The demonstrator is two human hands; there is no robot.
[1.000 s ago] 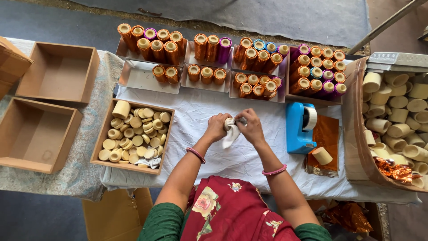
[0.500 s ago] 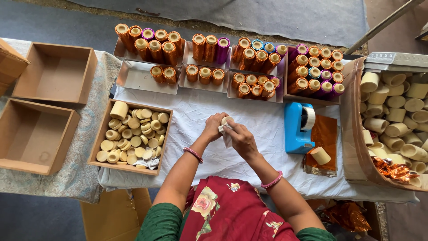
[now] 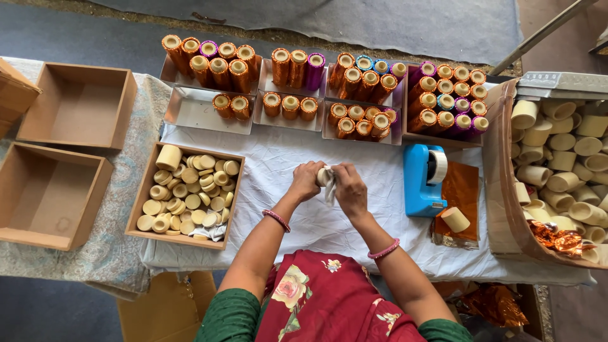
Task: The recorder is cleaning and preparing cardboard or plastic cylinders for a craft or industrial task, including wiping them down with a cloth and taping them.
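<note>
Both hands meet at table centre over the cloth (image 3: 354, 158): left hand (image 3: 306, 180) and right hand (image 3: 349, 190) close around a small cylinder with a wrapper (image 3: 326, 179). Left of them, a wooden box of discs and short cylinders (image 3: 188, 193). Further left, two empty wooden boxes (image 3: 63, 152), one behind the other. Behind the hands, trays of wrapped rolls (image 3: 304, 82) in a row. Right of the hands, a tape dispenser (image 3: 425, 178), then foil sheets (image 3: 461, 202) with one cylinder on them. Far right, a crate of unwrapped cylinders (image 3: 557, 158).

white cloth (image 3: 285, 164), blue tape dispenser (image 3: 420, 183), orange foil sheets (image 3: 461, 196), cream discs (image 3: 190, 190).
</note>
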